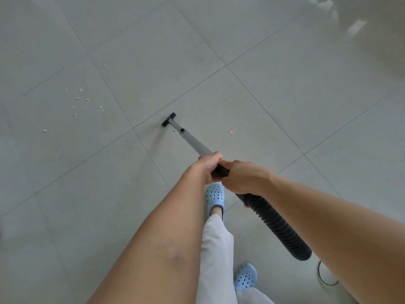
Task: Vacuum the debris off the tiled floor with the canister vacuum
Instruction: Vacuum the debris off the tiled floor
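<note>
The left hand (209, 166) and the right hand (243, 178) are both wrapping around the top of the vacuum wand (192, 142), fingers curled tight on the dark handle section, left just ahead of right and nearly touching it. The wand is running from the hands toward 11 o'clock, ending in the small black nozzle (169, 119), which is sitting on the tiled floor (285, 84) beside a grout line.

The wand looks like a light, stiff tube, so it is probably steering easily from the handle end, where the two hands are already taking hold; the long reach means small wrist turns are likely swinging the nozzle wide. The ribbed black hose (278, 224) is trailing back toward 5 o'clock; it looks soft and bendy and is likely tugging a little on the right hand.

The white debris (84, 96) is lying scattered at about 10 o'clock, well apart from the nozzle, with one chip (45, 130) further toward 9 o'clock. A few crumbs and a pink scrap (231, 132) are lying near the wand at 1 o'clock of the hands.

Blue clogs (215, 195) are standing just below the hands, and a thin cord (326, 281) is looping on the floor at 5 o'clock, both possibly snagging a backward step. The canister is not showing.
</note>
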Action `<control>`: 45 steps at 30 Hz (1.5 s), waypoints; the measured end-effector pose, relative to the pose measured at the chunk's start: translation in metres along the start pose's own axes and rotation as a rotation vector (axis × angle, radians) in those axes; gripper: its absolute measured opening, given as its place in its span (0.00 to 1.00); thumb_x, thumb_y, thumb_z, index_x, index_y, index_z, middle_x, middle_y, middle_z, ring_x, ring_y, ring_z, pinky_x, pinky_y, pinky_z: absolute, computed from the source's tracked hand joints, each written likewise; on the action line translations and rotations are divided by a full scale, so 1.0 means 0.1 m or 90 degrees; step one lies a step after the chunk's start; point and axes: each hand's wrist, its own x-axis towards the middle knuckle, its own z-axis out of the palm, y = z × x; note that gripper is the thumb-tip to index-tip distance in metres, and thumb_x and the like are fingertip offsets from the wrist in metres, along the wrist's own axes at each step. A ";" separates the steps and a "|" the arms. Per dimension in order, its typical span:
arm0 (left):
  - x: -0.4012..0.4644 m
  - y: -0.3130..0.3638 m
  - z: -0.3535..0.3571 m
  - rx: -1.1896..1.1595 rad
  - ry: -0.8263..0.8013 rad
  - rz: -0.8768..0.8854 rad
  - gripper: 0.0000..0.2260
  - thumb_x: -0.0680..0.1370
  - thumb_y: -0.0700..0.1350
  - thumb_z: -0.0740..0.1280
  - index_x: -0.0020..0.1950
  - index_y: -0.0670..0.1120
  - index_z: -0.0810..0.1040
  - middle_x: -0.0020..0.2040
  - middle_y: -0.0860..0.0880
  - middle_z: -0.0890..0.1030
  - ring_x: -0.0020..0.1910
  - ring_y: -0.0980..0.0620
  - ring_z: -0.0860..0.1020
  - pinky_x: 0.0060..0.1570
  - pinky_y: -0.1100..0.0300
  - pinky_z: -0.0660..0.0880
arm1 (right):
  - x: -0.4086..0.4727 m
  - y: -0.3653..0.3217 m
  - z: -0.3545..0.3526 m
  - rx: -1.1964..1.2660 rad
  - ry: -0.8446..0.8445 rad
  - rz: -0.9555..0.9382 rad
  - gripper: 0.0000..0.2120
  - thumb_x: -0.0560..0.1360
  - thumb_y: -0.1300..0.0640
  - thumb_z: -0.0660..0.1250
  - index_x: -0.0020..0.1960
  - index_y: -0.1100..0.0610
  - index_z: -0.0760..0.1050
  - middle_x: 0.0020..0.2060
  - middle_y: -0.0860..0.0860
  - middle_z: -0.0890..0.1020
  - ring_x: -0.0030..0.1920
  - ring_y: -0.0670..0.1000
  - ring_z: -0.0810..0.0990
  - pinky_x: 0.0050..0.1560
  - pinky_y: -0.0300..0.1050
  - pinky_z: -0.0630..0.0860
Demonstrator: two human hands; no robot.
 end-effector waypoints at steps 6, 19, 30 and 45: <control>-0.08 -0.21 0.31 0.023 -0.031 0.016 0.09 0.79 0.40 0.60 0.39 0.43 0.67 0.32 0.45 0.72 0.17 0.52 0.74 0.20 0.64 0.72 | -0.19 0.29 0.21 0.022 0.028 0.027 0.32 0.79 0.62 0.55 0.80 0.45 0.52 0.45 0.50 0.71 0.46 0.53 0.74 0.44 0.44 0.73; -0.25 -0.73 1.03 0.121 -0.067 0.008 0.02 0.78 0.39 0.61 0.48 0.41 0.71 0.35 0.44 0.75 0.27 0.48 0.76 0.21 0.62 0.73 | -0.65 0.97 0.59 0.173 0.041 0.081 0.29 0.79 0.63 0.54 0.78 0.48 0.58 0.36 0.49 0.67 0.46 0.55 0.73 0.46 0.49 0.77; -0.56 -1.39 1.69 0.226 -0.103 0.015 0.05 0.77 0.38 0.60 0.41 0.42 0.69 0.32 0.45 0.74 0.25 0.48 0.76 0.20 0.63 0.72 | -1.17 1.61 1.17 0.313 0.077 0.141 0.30 0.78 0.63 0.54 0.77 0.45 0.59 0.38 0.51 0.71 0.41 0.56 0.76 0.50 0.51 0.79; -1.15 -1.71 1.50 0.410 -0.061 -0.001 0.09 0.78 0.37 0.60 0.55 0.39 0.77 0.37 0.42 0.79 0.18 0.50 0.78 0.17 0.62 0.73 | -1.61 1.67 1.56 0.694 -0.074 0.173 0.15 0.80 0.55 0.64 0.66 0.48 0.70 0.36 0.57 0.77 0.26 0.53 0.77 0.35 0.48 0.78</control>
